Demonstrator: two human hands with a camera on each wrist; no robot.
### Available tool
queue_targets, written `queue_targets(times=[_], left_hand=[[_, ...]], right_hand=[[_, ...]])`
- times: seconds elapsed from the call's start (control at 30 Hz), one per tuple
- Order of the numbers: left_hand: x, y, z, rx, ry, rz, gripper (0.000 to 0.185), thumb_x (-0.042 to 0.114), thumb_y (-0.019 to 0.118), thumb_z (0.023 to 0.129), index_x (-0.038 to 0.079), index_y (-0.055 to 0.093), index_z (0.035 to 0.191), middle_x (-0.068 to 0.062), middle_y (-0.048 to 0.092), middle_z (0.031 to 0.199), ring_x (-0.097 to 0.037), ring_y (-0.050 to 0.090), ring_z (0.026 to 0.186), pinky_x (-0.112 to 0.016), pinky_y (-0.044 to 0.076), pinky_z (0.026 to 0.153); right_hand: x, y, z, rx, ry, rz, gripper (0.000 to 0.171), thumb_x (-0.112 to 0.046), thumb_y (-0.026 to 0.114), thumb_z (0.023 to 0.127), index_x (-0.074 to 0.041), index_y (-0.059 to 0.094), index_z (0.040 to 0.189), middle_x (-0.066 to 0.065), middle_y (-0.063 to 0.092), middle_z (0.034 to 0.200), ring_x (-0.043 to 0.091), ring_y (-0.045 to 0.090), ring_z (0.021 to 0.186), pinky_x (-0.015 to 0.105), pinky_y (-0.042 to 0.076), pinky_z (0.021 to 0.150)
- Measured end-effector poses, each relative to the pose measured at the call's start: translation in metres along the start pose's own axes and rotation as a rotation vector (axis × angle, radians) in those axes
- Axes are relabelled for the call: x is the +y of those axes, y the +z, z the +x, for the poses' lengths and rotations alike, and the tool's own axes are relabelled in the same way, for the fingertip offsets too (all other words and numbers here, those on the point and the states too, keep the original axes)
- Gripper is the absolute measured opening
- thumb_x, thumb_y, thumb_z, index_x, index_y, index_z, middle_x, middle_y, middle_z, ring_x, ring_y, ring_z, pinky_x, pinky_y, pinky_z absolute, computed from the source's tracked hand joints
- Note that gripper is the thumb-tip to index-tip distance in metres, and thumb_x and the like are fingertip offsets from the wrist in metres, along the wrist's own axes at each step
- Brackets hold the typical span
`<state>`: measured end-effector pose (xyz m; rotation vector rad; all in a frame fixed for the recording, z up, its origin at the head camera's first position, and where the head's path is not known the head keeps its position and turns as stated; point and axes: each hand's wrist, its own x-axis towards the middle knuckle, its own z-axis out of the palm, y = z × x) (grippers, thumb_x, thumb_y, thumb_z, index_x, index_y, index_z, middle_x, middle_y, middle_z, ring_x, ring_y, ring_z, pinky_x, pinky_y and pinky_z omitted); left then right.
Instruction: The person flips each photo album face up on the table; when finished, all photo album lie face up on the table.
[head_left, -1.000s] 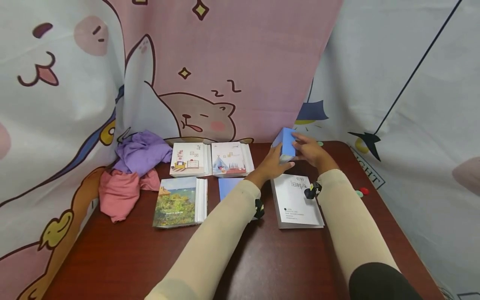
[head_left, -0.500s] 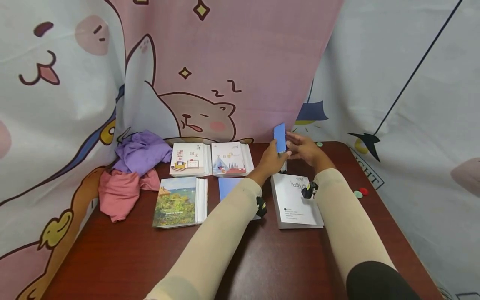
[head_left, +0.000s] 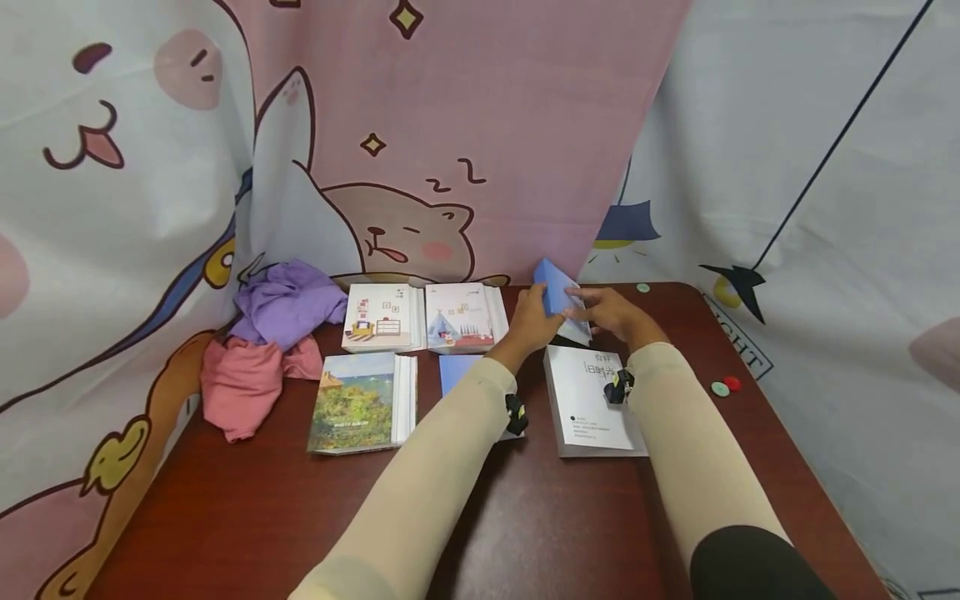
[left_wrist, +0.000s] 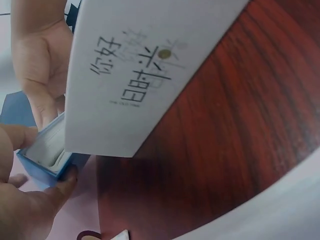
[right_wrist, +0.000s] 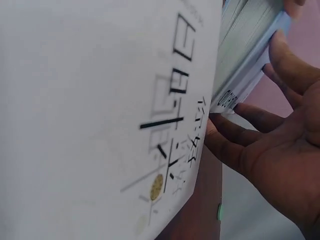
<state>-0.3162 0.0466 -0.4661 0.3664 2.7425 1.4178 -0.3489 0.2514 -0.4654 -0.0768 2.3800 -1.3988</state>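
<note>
While both hands are meeting at the far side of the table [head_left: 247,517], they are holding a blue book [head_left: 558,293] tilted just above the top edge of the white book [head_left: 592,400]. The left hand [head_left: 531,321] is gripping the blue book from its 9 o'clock side, thumb and fingers curled round its edge, as the left wrist view is showing. The right hand [head_left: 611,312] is supporting it from 3 o'clock, fingers fairly straight and pressing against the cover. At 9 o'clock from the hands two illustrated albums [head_left: 423,317] are lying side by side, with a landscape album [head_left: 360,402] nearer the person and purple and pink cloths [head_left: 266,342] bunched farther out. Small red and green discs [head_left: 725,386] are sitting at 3 o'clock of the white book.
</note>
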Motion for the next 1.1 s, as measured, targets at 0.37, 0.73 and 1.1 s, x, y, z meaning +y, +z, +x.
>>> queue_targets(times=[0.37,0.73,1.1], left_hand=[[-0.022,0.002,0.001,-0.007,-0.001,0.078,0.068,0.021,0.071,0.107,0.014,0.043,0.169,-0.017,0.055,0.166,-0.032,0.053,0.154,-0.044,0.046,0.126],[-0.032,0.005,-0.003,-0.006,-0.095,0.096,0.067,0.022,0.075,0.104,0.014,0.048,0.166,-0.01,0.055,0.167,-0.028,0.054,0.154,-0.042,0.048,0.125],[-0.034,0.0,-0.006,-0.037,-0.03,0.156,0.072,0.023,0.072,0.104,0.007,0.043,0.167,-0.017,0.053,0.167,-0.03,0.051,0.156,-0.04,0.043,0.129]], right_hand=[[0.009,0.004,0.003,0.071,0.028,-0.209,0.072,-0.016,0.079,0.101,-0.024,0.049,0.166,0.028,0.049,0.163,0.047,0.055,0.142,0.062,0.047,0.122],[0.012,0.004,0.013,0.075,0.047,-0.324,0.078,-0.016,0.081,0.099,-0.022,0.045,0.168,0.028,0.047,0.167,0.049,0.044,0.157,0.065,0.037,0.128],[0.018,0.001,0.0,0.098,0.022,-0.146,0.085,-0.014,0.079,0.101,-0.019,0.034,0.173,0.021,0.04,0.175,0.047,0.04,0.161,0.067,0.033,0.13]])
